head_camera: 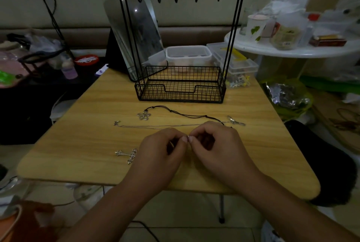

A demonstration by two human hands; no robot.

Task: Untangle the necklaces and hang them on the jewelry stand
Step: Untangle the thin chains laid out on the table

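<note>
Necklaces (175, 122) on table (78, 144) — left hand (161, 156), right hand (216, 144) grip-pinch one thin chain.

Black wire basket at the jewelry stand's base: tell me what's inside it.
Nothing shows inside the black wire basket; bare wooden table shows through its mesh. Clear plastic containers stand behind it.

— What's behind the wire piece?
— A mirror (136, 33) leaning back, a lidded tub (188, 54) and a clear box (236, 62) on the wooden table (78, 144).
— And off to the right?
— A white round table (292, 50) with a mug (256, 28) and a red box (328, 40).
</note>
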